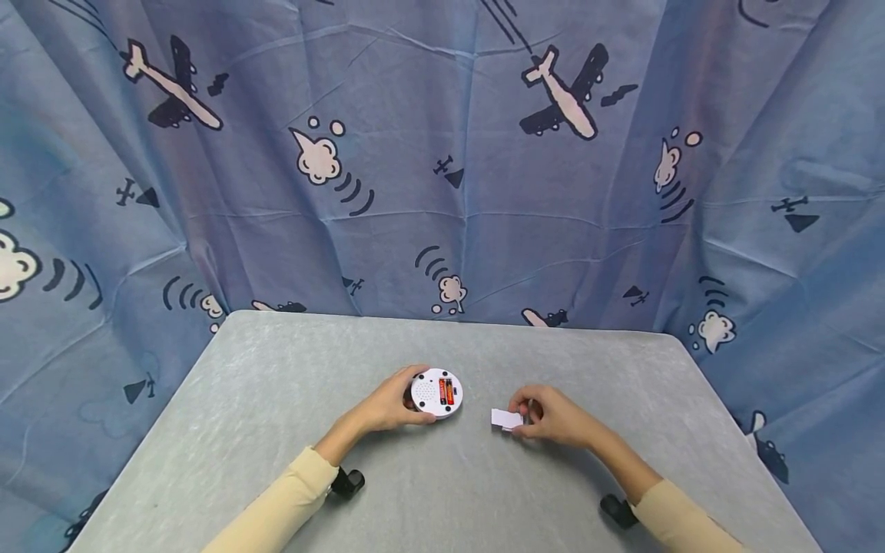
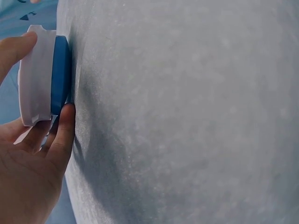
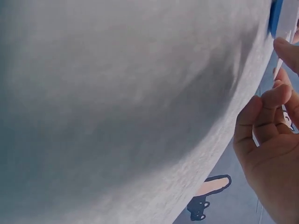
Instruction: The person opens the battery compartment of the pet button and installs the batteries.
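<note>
My left hand (image 1: 390,401) grips a round white device (image 1: 427,399) by its edge, thumb on the near side. Its underside faces up, with speaker holes, dark feet and an uncovered compartment with red-and-black batteries (image 1: 446,392). In the left wrist view, the device's blue part (image 2: 60,74) faces the table, and fingers (image 2: 65,135) reach below the rim. To the right, my right hand (image 1: 558,417) pinches a small white battery cover (image 1: 506,418) between thumb and fingers, apart from the device. The right wrist view catches the right hand (image 3: 275,149) at its edge, the cover mostly hidden.
Both hands work over a pale grey table (image 1: 311,361) with rounded far corners. Behind it hangs a blue curtain (image 1: 415,153) printed with planes and clouds. Dark wrist-camera mounts (image 1: 348,483) sit at both sleeves, close to the tabletop.
</note>
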A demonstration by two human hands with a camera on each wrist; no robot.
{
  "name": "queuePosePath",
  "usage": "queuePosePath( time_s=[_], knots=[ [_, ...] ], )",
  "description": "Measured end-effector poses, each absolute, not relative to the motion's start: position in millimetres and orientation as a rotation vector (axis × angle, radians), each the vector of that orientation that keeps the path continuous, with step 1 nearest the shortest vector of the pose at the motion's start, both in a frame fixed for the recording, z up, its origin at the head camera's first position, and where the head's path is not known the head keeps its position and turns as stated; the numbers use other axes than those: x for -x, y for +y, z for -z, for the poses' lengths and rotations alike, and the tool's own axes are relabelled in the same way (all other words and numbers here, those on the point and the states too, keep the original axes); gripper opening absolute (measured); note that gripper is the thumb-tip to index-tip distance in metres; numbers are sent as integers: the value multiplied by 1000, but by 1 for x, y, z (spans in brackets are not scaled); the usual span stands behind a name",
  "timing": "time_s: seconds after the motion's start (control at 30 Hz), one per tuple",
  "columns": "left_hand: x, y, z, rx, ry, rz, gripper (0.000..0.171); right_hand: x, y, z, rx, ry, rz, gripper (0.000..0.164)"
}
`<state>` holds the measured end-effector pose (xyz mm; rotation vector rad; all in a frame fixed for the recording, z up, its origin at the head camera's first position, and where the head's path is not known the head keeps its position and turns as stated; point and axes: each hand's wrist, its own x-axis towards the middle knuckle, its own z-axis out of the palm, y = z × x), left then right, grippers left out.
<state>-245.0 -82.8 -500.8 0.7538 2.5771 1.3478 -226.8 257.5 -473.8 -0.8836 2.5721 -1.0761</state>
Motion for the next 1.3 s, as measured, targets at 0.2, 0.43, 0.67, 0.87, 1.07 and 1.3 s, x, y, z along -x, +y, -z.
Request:
queuePosePath(
  time_s=[0.2,0.43,0.67,0.87,1.07,1.3],
  knots=[
    [245,-83,502,-767,2573,-1360,88,235,246,469,840,2596,1127,26],
    [244,-84,503,-764,2566,-1372,88,243,229,467,808,2610,1138,27],
    [245,-84,503,-770,2566,-1373,87,250,214,466,801,2614,1176,26],
    [246,-84,503,-768,2565,-1366,87,256,202,467,855,2587,1230,26],
    [246,-85,503,-769,2551,-1384,87,262,191,470,872,2560,1266,25],
    [245,-84,502,-768,2542,-1377,87,266,183,470,805,2534,1268,24]
  ],
)
